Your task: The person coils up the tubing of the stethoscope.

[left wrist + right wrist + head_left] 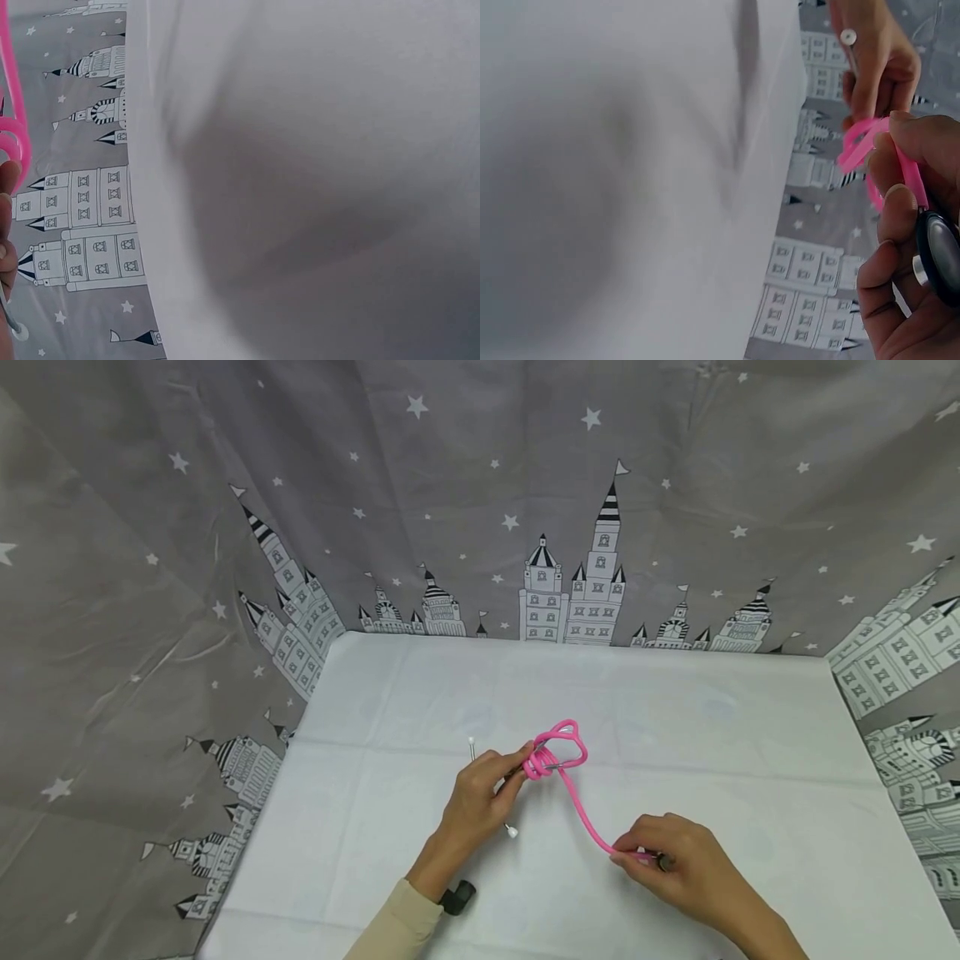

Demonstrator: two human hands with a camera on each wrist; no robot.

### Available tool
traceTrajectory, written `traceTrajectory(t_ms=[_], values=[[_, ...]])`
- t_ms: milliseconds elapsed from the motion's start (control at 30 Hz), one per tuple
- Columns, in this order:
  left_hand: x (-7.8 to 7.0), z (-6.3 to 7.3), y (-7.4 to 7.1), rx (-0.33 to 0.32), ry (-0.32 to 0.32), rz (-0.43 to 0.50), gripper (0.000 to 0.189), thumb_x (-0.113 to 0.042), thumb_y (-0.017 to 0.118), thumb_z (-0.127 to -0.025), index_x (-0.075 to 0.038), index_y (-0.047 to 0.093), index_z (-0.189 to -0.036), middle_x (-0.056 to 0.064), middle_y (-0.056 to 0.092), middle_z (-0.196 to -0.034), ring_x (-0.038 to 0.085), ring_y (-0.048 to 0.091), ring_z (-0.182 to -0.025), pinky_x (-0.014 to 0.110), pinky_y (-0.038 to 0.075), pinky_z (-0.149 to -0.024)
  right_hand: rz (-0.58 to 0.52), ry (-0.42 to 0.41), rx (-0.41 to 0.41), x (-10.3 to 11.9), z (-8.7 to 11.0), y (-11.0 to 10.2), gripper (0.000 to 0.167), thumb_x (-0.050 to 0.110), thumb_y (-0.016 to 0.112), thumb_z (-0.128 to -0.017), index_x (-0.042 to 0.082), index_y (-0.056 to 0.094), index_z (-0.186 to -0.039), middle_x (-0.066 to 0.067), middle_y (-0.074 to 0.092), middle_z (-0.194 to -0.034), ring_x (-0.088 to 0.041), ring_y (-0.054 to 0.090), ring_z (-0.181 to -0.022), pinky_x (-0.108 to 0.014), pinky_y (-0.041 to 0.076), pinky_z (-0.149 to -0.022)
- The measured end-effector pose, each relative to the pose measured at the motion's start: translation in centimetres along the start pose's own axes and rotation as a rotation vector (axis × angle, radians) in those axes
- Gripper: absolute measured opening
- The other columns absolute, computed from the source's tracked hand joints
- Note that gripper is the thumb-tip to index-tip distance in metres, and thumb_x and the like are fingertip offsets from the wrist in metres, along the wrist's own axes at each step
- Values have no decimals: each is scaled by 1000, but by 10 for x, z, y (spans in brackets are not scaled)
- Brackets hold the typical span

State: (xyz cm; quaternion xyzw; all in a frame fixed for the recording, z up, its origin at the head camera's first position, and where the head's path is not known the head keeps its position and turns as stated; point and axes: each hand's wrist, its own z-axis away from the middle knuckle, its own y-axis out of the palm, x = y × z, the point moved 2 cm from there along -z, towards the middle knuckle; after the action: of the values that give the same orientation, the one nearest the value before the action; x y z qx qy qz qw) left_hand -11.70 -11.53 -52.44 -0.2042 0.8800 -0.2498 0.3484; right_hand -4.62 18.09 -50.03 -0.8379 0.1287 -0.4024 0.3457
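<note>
A stethoscope with pink tubing (576,802) is held up between both hands over the white table. My left hand (474,797) pinches the metal ear tubes where the pink tubing is wound round in several coils (537,765), with a loop standing out beyond. White ear tips (512,832) stick out on either side of that hand. My right hand (682,864) grips the tubing's other end beside the round dark chest piece (940,244). A length of tubing sags between the hands. In the left wrist view only some fingers (6,225) and a bit of tubing show at the left edge.
A white cloth (360,827) covers the table. Behind it and at the sides hangs a grey curtain (465,468) printed with castles and stars. A small black device (458,897) sits at my left wrist, beside the beige sleeve (397,922).
</note>
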Motion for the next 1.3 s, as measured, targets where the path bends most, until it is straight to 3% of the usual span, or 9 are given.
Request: traceTrajectory(t_ms=[100,333,500,933,1300], values=[[-1,1,1,5,9,-6,45,-3,86,-89,-5,76,-133,0,74,-84,8,55,-70,11,41,-61,-16,-41,-14,8,-3,2,35,7,92,-79,34,78,-95,27,67,-86,6,52,-72,-4,41,-69],[-4,2,4,8,23,-1,46,-3,86,-89,-5,76,-134,0,73,-84,8,55,-71,10,41,-62,-58,-219,-70,23,-15,9,19,14,89,-88,28,79,-97,23,66,-83,5,51,-70,-3,38,-71],[-6,3,7,19,32,-14,46,-5,86,-90,-8,75,-135,-1,74,-85,8,56,-71,9,41,-63,-72,-293,-82,33,-26,14,18,13,88,-87,25,78,-97,22,65,-81,6,49,-68,-4,38,-71],[-12,2,12,65,52,-51,47,-6,85,-91,-10,75,-137,-2,74,-85,6,57,-72,8,44,-64,-48,-340,-95,50,-55,5,4,21,82,-97,20,79,-99,17,71,-86,4,54,-70,-7,42,-73],[-21,1,16,80,110,-54,44,-5,84,-92,-8,76,-135,-3,75,-85,6,56,-71,7,40,-64,-4,-332,-85,49,-83,-6,5,20,81,-97,18,79,-102,12,76,-92,-1,62,-75,-17,51,-78]])
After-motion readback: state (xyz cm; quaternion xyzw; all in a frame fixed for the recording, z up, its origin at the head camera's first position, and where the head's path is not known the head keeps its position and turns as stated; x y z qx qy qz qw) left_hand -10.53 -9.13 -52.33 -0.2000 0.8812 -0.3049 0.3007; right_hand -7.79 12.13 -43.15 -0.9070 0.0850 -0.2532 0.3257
